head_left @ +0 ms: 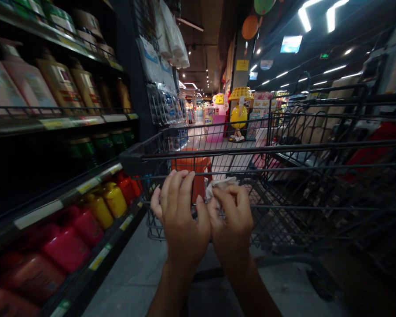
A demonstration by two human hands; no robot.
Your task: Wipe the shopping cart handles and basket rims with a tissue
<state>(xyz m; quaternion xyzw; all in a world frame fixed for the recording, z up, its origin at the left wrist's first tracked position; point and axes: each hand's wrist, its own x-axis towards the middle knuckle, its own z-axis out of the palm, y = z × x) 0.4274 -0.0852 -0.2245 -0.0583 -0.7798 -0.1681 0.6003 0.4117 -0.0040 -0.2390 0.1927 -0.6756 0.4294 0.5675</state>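
My left hand [183, 215] is raised in front of a black wire shopping cart [204, 153], fingers stretched upward and thumb apart. Its fingertips overlap a thin wire of the cart; whether they touch it I cannot tell. Nothing shows in this hand. Close beside it, my right hand [232, 215] is closed, pinching a crumpled white wipe or tissue [221, 182] between thumb and fingers. The wipe pokes out above the fingers, near the same wire. Behind the wires, past my fingers, stands an orange container [198, 165].
Shelves [53, 123] of pump bottles [29, 79] and jars run along the left. Pink bottles [66, 246] and yellow bottles [115, 198] fill the lowest shelf. More black wire carts or racks [317, 176] crowd the right. A yellow figure [239, 116] stands farther down the aisle.
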